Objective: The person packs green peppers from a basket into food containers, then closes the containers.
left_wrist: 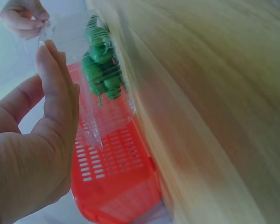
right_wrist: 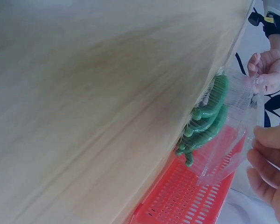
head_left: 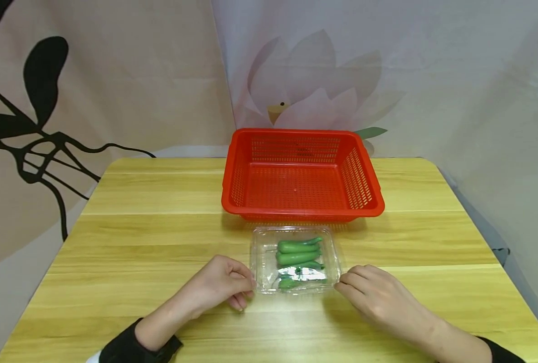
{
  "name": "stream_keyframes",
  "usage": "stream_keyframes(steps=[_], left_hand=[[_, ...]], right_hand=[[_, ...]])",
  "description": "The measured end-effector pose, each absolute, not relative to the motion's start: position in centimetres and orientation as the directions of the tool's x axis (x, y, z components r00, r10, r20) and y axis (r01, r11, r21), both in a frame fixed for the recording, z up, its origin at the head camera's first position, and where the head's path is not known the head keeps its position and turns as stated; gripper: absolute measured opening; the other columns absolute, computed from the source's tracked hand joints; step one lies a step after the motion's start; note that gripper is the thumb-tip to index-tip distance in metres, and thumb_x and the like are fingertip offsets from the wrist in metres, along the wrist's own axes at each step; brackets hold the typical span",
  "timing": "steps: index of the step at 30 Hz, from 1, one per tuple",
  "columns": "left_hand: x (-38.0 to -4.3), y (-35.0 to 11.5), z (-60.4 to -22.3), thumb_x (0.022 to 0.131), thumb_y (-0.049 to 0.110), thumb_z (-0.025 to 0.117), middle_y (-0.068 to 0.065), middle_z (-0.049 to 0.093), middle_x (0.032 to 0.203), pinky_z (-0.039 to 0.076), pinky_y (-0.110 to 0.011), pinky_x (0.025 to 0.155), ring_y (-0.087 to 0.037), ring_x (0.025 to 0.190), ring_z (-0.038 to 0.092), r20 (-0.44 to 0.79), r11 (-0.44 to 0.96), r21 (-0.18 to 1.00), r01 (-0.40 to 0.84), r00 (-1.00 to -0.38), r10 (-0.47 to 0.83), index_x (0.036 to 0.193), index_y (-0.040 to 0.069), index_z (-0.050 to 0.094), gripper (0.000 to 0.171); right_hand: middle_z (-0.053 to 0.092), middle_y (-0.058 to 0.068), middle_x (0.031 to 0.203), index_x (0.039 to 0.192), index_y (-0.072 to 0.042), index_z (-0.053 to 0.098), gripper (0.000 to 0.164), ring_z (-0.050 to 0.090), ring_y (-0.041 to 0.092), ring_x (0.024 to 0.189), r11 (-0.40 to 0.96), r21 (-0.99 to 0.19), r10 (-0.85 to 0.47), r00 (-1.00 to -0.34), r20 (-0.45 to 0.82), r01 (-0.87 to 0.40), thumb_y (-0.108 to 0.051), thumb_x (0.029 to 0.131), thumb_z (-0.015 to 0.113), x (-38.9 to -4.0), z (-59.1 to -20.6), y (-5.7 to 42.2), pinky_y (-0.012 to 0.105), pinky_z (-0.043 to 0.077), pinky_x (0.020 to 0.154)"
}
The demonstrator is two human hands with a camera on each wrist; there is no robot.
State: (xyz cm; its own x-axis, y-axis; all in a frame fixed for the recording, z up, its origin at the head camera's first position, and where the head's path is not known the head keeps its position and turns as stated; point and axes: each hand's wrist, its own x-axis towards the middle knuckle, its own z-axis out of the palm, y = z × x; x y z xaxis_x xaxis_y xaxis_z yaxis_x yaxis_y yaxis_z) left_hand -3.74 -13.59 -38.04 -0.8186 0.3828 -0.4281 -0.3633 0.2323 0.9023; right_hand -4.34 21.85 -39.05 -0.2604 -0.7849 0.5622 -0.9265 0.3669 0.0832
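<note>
A clear plastic box (head_left: 264, 262) with several green peppers (head_left: 296, 258) inside lies on the table, just in front of the red basket. At its near left corner, my left hand (head_left: 225, 283) pinches the plastic edge between thumb and fingers. My right hand (head_left: 378, 297) grips the near right corner in the same way. Both wrist views show the peppers (left_wrist: 100, 65) low in the box, under the transparent upper edge that the fingers hold. Whether the lid is latched I cannot tell.
Behind the box stands a red perforated basket (head_left: 303, 214) with nothing in it. The wooden table (head_left: 160, 242) extends to both sides. A cloth backdrop (head_left: 160, 75) with printed flowers hangs behind the table.
</note>
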Motion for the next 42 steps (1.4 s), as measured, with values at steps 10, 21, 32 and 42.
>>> stream_keyframes(steps=[10,21,32,42], left_hand=[[-4.0,-13.6,-38.2,0.096,0.0,0.07,-0.021,0.075,0.088,0.066,-0.038,0.065,-0.019,0.064,0.071,-0.434,0.197,0.901,-0.387,-0.81,0.394,0.11,-0.015,0.067,0.021],[-4.0,-13.4,-38.3,0.097,0.001,0.071,-0.022,0.075,0.089,0.067,-0.038,0.065,-0.019,0.064,0.071,-0.442,0.193,0.897,-0.398,-0.806,0.393,0.109,-0.014,0.067,0.019],[-4.2,-13.2,-38.3,0.098,0.002,0.071,-0.023,0.075,0.092,0.067,-0.038,0.065,-0.019,0.064,0.072,-0.441,0.182,0.897,-0.403,-0.806,0.394,0.109,-0.014,0.067,0.021],[-4.4,-13.2,-38.2,0.098,0.001,0.071,-0.025,0.075,0.094,0.067,-0.038,0.066,-0.019,0.065,0.072,-0.443,0.177,0.896,-0.407,-0.802,0.4,0.112,-0.016,0.065,0.022]], right_hand=[[0.072,-0.004,0.102,0.103,-0.011,0.076,0.024,0.069,0.012,0.09,0.477,-0.272,-0.632,-0.541,0.555,-0.836,-0.026,0.11,0.059,-4.4,-38.5,21.9,0.021,0.06,0.079],[0.078,0.006,0.101,0.115,0.002,0.076,0.025,0.073,0.017,0.081,0.562,-0.826,-0.295,-0.944,-0.148,-0.047,-0.016,0.098,0.075,-4.7,-37.5,22.7,0.027,0.061,0.064],[0.074,0.012,0.079,0.107,0.001,0.079,0.025,0.067,0.023,0.067,0.494,-0.856,-0.353,-0.863,-0.36,0.155,-0.023,0.098,0.076,-4.9,-38.2,22.7,0.034,0.06,0.052],[0.075,0.014,0.088,0.107,0.006,0.077,0.025,0.067,0.019,0.068,0.412,-0.877,-0.388,-0.823,-0.415,0.248,-0.017,0.1,0.072,-4.7,-39.0,22.7,0.031,0.058,0.05]])
